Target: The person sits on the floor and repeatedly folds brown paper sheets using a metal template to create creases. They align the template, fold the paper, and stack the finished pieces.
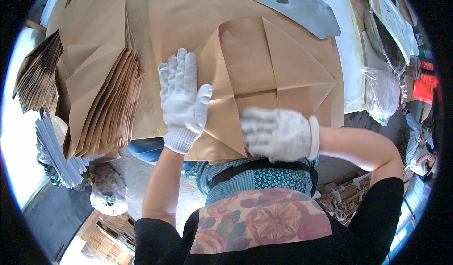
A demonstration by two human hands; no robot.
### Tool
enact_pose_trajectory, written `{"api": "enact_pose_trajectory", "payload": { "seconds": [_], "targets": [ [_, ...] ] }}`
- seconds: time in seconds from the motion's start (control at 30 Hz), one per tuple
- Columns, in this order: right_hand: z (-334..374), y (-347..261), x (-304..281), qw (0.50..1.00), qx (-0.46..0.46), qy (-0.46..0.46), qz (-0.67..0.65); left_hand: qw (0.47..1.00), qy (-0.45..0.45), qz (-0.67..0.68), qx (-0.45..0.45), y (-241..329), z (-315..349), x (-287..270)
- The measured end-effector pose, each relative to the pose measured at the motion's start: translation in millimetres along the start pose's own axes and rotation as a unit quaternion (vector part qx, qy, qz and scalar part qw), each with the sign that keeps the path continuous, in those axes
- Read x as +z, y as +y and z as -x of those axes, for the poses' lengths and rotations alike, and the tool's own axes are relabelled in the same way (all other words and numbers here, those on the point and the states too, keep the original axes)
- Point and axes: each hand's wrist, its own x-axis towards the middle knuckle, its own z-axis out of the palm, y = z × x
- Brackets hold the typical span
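Note:
A brown kraft paper sheet [247,53], folded into a diamond-like bag end with creased flaps, lies in front of me. My left hand [183,100], in a white knitted glove, rests flat at its left side with fingers stretched toward the far edge. Lower down, my right hand [278,132], gloved the same way, lies over the near part of the folded paper. Its fingers are stretched to the left and slightly smeared by motion. Neither hand grips anything, and the paper beneath each palm is hidden.
Folded brown paper bags [101,95] fan out in a stack at the left of the table. A grey metal plate [283,5] lies across the far side. At the right hangs a clear plastic bag [381,93]. A tied plastic bag [108,189] sits on the floor.

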Motion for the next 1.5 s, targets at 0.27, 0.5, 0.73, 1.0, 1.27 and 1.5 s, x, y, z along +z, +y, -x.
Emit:
{"api": "enact_pose_trajectory", "payload": {
  "seconds": [0.27,0.5,0.73,1.0,1.27,1.5],
  "targets": [
    [-1,-12,-2,0.992,-0.017,-0.087,-0.093,0.998,-0.026,-0.054,0.037,42,-41,10],
    [-13,0,-22,0.994,0.040,0.060,0.087,0.996,0.039,-0.011,0.084,50,-85,30],
    [12,98,-100,0.773,0.488,0.277,0.296,0.997,0.008,-0.005,0.073,36,-20,-2],
    [85,81,-149,0.676,0.528,0.505,-0.095,0.998,-0.003,-0.012,0.055,17,37,-16],
    [98,10,-143,0.736,0.625,0.244,-0.097,0.986,0.030,0.161,-0.030,2,74,-35],
    [66,24,-104,0.749,0.626,0.198,-0.093,0.979,-0.032,0.193,0.059,-45,49,-53]
  ]
}}
